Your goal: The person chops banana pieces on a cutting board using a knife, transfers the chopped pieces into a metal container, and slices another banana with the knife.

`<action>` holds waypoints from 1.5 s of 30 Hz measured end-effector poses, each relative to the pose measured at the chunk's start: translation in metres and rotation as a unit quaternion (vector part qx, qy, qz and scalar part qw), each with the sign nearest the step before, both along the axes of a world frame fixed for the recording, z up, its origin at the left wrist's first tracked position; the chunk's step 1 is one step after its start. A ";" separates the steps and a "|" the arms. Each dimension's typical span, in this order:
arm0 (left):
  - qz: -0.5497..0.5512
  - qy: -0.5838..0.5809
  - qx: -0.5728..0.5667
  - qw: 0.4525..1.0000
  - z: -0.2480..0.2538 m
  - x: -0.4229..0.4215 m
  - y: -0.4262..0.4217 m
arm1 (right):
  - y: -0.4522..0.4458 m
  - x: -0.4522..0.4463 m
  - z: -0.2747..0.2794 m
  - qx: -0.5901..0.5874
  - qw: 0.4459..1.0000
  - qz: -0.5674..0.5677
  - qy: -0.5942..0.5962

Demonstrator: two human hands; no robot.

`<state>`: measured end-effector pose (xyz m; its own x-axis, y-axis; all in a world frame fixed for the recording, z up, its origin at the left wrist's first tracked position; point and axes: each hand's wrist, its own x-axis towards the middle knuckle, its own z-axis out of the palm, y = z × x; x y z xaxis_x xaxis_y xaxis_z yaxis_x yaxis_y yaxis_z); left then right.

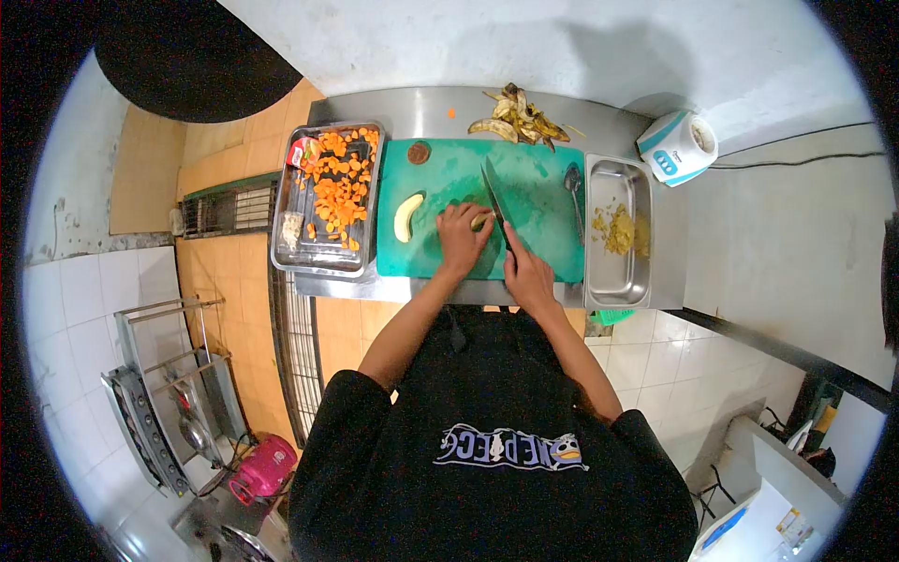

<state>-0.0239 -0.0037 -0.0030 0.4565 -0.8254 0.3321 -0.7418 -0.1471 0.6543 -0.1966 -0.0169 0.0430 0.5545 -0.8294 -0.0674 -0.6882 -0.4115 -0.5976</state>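
A green cutting board [548, 253] lies on the steel table. My left hand [461, 234] is closed on a small piece of banana [481, 222] near the board's middle. Beside it, my right hand [526, 272] is wrapped round the handle of a knife [494, 190], whose blade points away from me and lies against the banana piece's right end. A whole peeled banana [407, 217] rests to the left of my left hand. At the board's back left is a small round brown object [419, 152]. A spoon [574, 192] lies along the right side.
Left of the board, a metal tray [321, 265] holds orange pieces and small packets. Banana peels [520, 117] are heaped behind the board. At the right stands a steel pan [620, 292] with yellow slices, and a white-and-blue appliance [676, 148] is behind it.
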 end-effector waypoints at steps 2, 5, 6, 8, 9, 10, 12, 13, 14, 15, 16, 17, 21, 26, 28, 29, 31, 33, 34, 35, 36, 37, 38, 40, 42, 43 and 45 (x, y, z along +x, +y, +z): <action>-0.001 -0.009 -0.002 1.000 -0.001 0.001 0.000 | 0.001 0.001 -0.001 -0.019 1.000 0.003 -0.024; 0.002 -0.007 -0.004 1.000 0.005 0.000 0.001 | 0.002 -0.003 -0.003 -0.002 1.000 0.017 0.023; 0.002 -0.005 -0.003 1.000 0.004 0.000 0.001 | 0.004 -0.006 -0.006 -0.002 1.000 0.018 0.025; -0.006 0.011 -0.010 1.000 0.003 0.002 0.000 | 0.012 -0.014 -0.009 -0.025 0.999 0.024 0.038; -0.004 0.011 -0.010 1.000 0.003 0.002 0.000 | 0.016 -0.020 -0.003 -0.025 0.999 0.026 0.039; -0.007 0.015 -0.011 1.000 0.003 0.003 0.000 | 0.021 -0.026 0.006 -0.009 0.998 0.026 0.057; -0.009 0.020 -0.012 1.000 0.001 0.003 0.001 | 0.026 -0.037 0.019 0.007 0.997 0.027 0.077; -0.009 0.019 -0.012 1.000 -0.001 0.003 0.001 | 0.028 -0.042 0.023 0.029 0.995 0.023 0.092; -0.011 0.017 -0.012 1.000 -0.002 0.003 0.002 | 0.029 -0.045 0.025 0.051 0.993 0.017 0.106; -0.012 0.018 -0.012 1.000 -0.002 0.003 0.002 | 0.029 -0.044 0.027 0.051 0.993 0.017 0.106; -0.010 0.016 -0.016 1.000 -0.003 0.003 0.001 | 0.027 -0.044 0.027 0.041 0.994 0.013 0.103; -0.009 0.014 -0.019 1.000 -0.003 0.002 0.002 | 0.025 -0.043 0.028 0.031 0.994 0.009 0.100; -0.011 0.007 -0.018 1.000 -0.003 0.004 0.002 | 0.013 -0.025 0.013 0.001 1.000 0.005 0.012; -0.021 0.016 -0.005 1.000 -0.003 0.007 0.003 | 0.004 -0.006 0.013 0.015 1.000 0.011 0.000; -0.019 0.017 -0.012 1.000 -0.006 0.007 0.002 | 0.003 -0.005 0.005 -0.007 1.000 0.021 -0.009; -0.018 0.019 -0.019 0.999 -0.008 0.007 0.002 | 0.003 -0.006 0.002 -0.028 0.999 0.029 -0.016; -0.019 0.018 -0.018 0.999 -0.007 0.006 0.003 | 0.006 -0.007 0.006 -0.002 1.000 0.020 0.006; -0.021 0.018 -0.018 0.999 -0.006 0.005 0.003 | 0.011 -0.011 0.009 0.022 0.999 0.011 0.027; -0.021 0.019 -0.016 0.999 -0.005 0.005 0.003 | 0.014 -0.016 0.011 0.036 0.998 0.016 0.044; -0.021 0.019 -0.014 1.000 -0.003 0.006 0.002 | 0.016 -0.021 0.012 0.048 0.997 0.022 0.062; -0.021 0.019 -0.015 0.999 -0.004 0.006 0.000 | 0.016 -0.023 0.016 0.047 0.997 0.021 0.061; -0.020 0.016 -0.019 0.999 -0.006 0.006 0.000 | 0.018 -0.027 0.019 0.052 0.996 0.022 0.065; -0.020 0.013 -0.022 0.999 -0.007 0.005 0.000 | 0.018 -0.029 0.022 0.058 0.996 0.022 0.068; -0.022 0.014 -0.028 0.999 -0.003 0.006 0.000 | 0.015 -0.028 0.029 0.055 0.997 0.009 0.057; -0.022 0.015 -0.032 0.999 -0.002 0.005 0.002 | 0.012 -0.026 0.028 0.054 0.997 -0.002 0.046; -0.022 0.013 -0.032 0.999 -0.002 0.005 0.002 | 0.010 -0.024 0.026 0.045 0.998 -0.002 0.031; -0.022 0.008 -0.032 0.999 -0.002 0.006 0.002 | 0.007 -0.018 0.021 0.036 0.999 -0.002 0.014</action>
